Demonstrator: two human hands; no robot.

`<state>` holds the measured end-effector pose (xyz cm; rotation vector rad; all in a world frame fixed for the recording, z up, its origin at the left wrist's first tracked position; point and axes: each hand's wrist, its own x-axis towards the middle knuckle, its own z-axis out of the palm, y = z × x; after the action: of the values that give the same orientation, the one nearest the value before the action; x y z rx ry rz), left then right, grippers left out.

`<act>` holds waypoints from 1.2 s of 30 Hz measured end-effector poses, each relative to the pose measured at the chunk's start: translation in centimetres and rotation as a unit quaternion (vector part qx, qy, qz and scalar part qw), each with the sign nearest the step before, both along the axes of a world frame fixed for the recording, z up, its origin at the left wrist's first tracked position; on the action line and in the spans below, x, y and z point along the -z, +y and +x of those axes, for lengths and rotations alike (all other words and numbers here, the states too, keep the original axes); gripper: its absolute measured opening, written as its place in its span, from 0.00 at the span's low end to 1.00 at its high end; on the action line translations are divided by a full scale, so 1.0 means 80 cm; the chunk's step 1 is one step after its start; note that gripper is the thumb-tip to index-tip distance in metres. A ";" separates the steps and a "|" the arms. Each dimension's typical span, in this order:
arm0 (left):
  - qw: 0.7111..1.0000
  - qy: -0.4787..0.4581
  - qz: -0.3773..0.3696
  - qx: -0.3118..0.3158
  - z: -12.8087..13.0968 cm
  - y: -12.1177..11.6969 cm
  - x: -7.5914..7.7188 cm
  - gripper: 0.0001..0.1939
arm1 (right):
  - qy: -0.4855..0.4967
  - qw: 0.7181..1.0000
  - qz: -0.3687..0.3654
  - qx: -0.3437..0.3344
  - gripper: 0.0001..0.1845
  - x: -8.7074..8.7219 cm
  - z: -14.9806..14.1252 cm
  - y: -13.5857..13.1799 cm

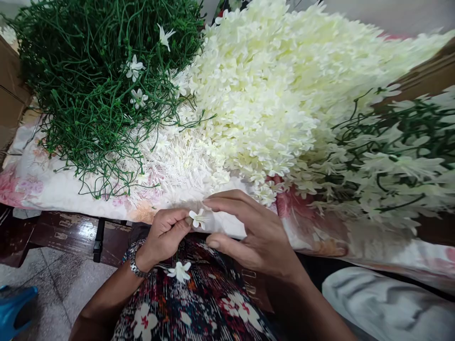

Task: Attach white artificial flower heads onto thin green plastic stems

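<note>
Between thumb and forefinger, my left hand (168,232) pinches a small white artificial flower (197,219) with thin stamens pointing right. My right hand (250,232) is just right of this flower, thumb and fingers spread apart with nothing seen between them. Below my left hand, a second white flower (179,271) shows against the patterned clothing; whether it joins the held stem is hidden. Beyond my hands lie loose white stamens (174,154), a tangled heap of green plastic stems (95,80) and a large pile of creamy white petals (256,90).
Assembled white flowers on green stems (401,156) lie at the right. A floral cloth (81,192) covers the table. Cardboard (10,90) borders the left side and more cardboard (423,73) the right. A blue plastic object (17,308) stands on the tiled floor.
</note>
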<state>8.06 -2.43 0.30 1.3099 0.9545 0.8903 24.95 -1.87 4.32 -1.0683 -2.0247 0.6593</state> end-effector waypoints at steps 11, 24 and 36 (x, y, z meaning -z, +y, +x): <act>0.989 0.082 0.118 0.035 0.005 0.004 -0.004 0.14 | -0.038 0.997 0.064 -0.016 0.12 0.011 -0.002 0.001; 0.984 0.082 0.156 -0.012 0.013 0.002 0.001 0.15 | -0.040 0.999 0.018 -0.024 0.08 0.023 -0.009 0.007; 0.986 0.096 0.136 -0.003 0.010 0.004 0.001 0.14 | -0.036 0.999 0.036 -0.016 0.08 0.024 -0.010 0.009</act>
<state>8.87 -2.09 0.26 1.6499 1.0112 0.9343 24.13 -1.17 2.44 -1.0316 -2.1155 0.5673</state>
